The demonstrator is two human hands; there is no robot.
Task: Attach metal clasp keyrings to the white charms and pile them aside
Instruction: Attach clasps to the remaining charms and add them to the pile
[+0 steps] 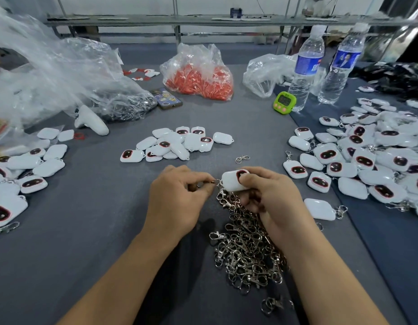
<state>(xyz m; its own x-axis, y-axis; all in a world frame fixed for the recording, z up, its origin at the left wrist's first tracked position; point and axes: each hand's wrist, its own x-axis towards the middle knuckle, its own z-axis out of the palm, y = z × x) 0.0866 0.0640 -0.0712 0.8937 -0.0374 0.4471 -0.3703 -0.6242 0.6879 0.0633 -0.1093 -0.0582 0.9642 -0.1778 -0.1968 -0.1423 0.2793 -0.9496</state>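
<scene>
My right hand [271, 198] grips a white charm [232, 181] with a dark oval face, and its lower fingers hold a bunch of metal clasp keyrings. My left hand [177, 198] pinches a metal clasp keyring [209, 182] right at the charm's loop; whether it is hooked in I cannot tell. A heap of loose clasp keyrings [247, 252] lies under my right wrist. Bare white charms [177, 143] lie in a group ahead of me. A big pile of charms with keyrings [367, 158] spreads at the right.
More charms [27, 170] lie at the left beside clear plastic bags [50, 73]. Further back are a bag of red pieces [201, 76], a phone [165, 98], a green timer [284, 103] and two water bottles [306, 66]. One single clasp [242, 158] lies near my hands.
</scene>
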